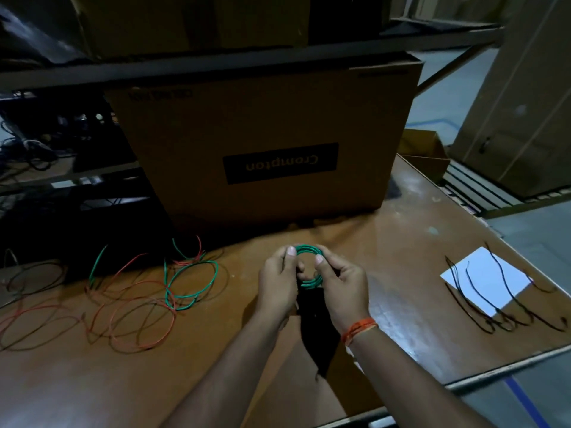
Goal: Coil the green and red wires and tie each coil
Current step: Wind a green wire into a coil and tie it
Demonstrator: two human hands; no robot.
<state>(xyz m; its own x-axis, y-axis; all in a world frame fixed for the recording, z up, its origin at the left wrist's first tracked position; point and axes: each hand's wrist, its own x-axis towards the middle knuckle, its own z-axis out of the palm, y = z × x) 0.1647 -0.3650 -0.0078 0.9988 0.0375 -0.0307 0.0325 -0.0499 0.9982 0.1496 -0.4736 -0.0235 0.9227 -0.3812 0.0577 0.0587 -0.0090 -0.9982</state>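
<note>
Green wire coil (pixel 309 267): small tight ring of several turns, pinched by left hand (pixel 278 284) and right hand (pixel 341 287) above table (pixel 401 273).

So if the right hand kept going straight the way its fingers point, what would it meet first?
The right hand points left across the green coil that it pinches, so it would first meet the left hand holding the coil's other side. Depth looks about equal.

Both hands, left (pixel 276 285) and right (pixel 341 287), pinching a small green coil (pixel 309 267) between them, above the counter (pixel 401 242). Loose red and green wires (pixel 145 298) left of the hands; black ties (pixel 494 298) on white paper (pixel 485 279) to the right; cardboard box (pixel 265 143) beyond.
</note>
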